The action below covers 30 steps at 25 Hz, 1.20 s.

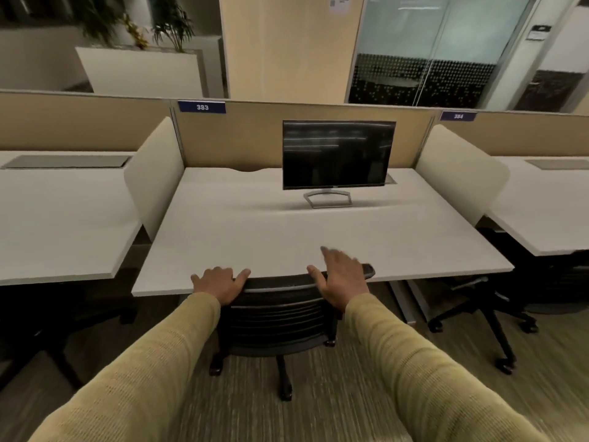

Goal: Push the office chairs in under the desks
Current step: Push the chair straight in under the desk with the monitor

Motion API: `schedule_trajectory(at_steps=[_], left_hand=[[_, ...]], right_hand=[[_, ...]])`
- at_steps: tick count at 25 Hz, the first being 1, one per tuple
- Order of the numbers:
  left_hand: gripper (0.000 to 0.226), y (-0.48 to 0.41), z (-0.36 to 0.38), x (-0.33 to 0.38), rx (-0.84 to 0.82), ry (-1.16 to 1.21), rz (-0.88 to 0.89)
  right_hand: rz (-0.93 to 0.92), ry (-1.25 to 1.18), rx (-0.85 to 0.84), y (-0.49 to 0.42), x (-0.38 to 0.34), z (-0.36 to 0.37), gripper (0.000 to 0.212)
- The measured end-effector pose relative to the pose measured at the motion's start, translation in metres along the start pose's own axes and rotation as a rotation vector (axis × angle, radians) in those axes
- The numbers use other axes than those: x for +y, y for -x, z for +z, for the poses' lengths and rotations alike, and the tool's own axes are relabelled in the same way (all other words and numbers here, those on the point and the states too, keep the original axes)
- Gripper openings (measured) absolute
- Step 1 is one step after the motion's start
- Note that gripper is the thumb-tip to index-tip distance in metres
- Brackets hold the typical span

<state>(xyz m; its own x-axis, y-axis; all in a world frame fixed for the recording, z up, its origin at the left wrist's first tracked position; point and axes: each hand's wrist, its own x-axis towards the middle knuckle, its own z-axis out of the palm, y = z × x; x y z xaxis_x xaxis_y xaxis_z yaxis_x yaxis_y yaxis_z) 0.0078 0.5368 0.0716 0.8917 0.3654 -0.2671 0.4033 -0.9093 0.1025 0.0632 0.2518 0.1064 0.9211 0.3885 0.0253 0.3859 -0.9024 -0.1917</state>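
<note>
— Item: chair point(280, 314). Location?
— Straight ahead, backrest top at the desk point(287, 237) edge, running left to right. My left hand point(220, 283) clasps it; right hand point(342, 282) open, nothing held.

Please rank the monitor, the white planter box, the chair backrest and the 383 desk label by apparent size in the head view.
1. White planter box
2. Monitor, close to the chair backrest; hands hide part of it, so unranked
3. 383 label
</note>
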Motion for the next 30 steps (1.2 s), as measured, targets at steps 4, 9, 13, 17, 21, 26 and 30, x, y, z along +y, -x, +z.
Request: schedule_trajectory(at_steps=[4, 9, 13, 17, 21, 26, 30], left_hand=[[0.074, -0.014, 0.002, -0.001, -0.089, 0.035, 0.001], [0.07, 0.005, 0.014, 0.014, 0.062, 0.032, -0.04], [0.065, 0.035, 0.034, 0.039, 0.116, 0.041, -0.094], [0.061, 0.068, 0.045, 0.052, 0.165, 0.001, -0.126], [0.052, 0.112, 0.056, 0.053, 0.221, 0.041, -0.133], [0.053, 0.158, 0.062, 0.071, 0.222, 0.055, -0.112], [0.051, 0.187, 0.071, 0.093, 0.229, 0.052, -0.093]], right_hand=[[-0.006, 0.053, -0.259, -0.025, 0.019, 0.014, 0.073], [0.064, 0.114, -0.264, -0.027, 0.058, 0.017, 0.101], [0.04, 0.144, -0.284, -0.01, 0.081, 0.015, 0.108], [0.026, 0.119, -0.297, 0.017, 0.093, 0.008, 0.104], [-0.033, 0.061, -0.254, 0.063, 0.11, 0.011, 0.095], [-0.007, -0.069, -0.128, 0.116, 0.145, 0.012, 0.072], [0.005, -0.065, 0.004, 0.156, 0.174, 0.012, 0.06]])
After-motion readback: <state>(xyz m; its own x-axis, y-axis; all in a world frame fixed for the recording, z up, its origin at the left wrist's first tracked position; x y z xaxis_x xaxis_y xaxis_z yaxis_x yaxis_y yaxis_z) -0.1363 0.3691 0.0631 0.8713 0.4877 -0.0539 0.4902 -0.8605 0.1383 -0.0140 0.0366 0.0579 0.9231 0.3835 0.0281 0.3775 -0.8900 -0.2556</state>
